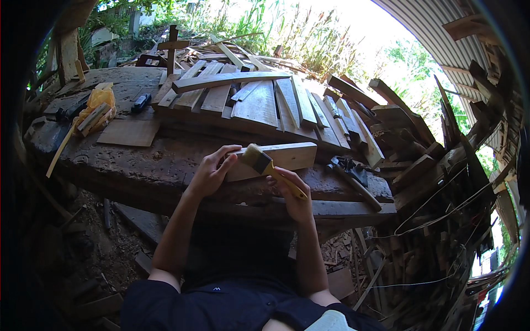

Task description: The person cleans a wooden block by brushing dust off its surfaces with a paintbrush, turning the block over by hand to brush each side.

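Observation:
My right hand (294,194) is closed round the yellow handle of a flat paintbrush (265,163), whose pale bristles lie on the left part of a light wooden block (295,156). The block rests on the edge of a thick, rough wooden workbench (176,160). At the block's left end my left hand (210,172) is closed, with thumb and fingers around that end beside the bristles. Just right of the block lies a tool with a long wooden handle (359,187), partly against a dark metal piece (355,170).
Sawn boards (256,105) lie across the bench's far side, one beam (229,80) on top. At left are a yellow plastic bag (99,103), a flat board (128,133) and a small dark tool (141,103). Scrap wood (419,165) is piled at right, with loose cords (436,218).

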Available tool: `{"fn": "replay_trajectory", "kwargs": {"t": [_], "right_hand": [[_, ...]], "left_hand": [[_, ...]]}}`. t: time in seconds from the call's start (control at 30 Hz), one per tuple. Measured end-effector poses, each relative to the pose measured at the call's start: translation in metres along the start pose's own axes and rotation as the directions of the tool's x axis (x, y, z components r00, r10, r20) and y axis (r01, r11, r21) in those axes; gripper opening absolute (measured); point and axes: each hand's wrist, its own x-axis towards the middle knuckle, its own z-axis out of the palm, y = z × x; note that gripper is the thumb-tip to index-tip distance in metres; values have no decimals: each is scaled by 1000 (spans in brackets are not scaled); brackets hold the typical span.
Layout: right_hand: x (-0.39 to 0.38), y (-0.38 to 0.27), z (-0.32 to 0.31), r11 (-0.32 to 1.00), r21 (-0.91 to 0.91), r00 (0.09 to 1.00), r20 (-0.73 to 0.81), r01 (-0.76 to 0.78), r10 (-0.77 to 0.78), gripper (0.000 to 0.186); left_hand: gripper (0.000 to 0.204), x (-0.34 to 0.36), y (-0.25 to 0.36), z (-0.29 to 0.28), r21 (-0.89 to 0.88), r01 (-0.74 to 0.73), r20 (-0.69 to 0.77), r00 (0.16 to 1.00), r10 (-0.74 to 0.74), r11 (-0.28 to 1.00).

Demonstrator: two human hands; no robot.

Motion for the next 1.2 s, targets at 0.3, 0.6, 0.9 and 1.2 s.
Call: {"fn": "replay_trajectory", "kwargs": {"t": [0.3, 0.6, 0.9, 1.2], "right_hand": [[-3, 6, -8, 967, -230, 985, 159, 109, -74, 34], [-1, 9, -7, 973, -210, 985, 157, 98, -66, 34], [2, -3, 6, 992, -110, 997, -42, 57, -62, 37], [0, 8, 0, 997, -68, 999, -42, 30, -33, 35]], "left_hand": [[44, 1, -5, 4, 1, -92, -53, 994, 91, 996], [42, 1, -5, 3, 48, -55, -56, 997, 57, 997], [40, 1, -4, 2, 43, 3, -52, 999, 0, 999], [40, 1, 1, 2, 60, 15, -28, 1000, -13, 998]]}}
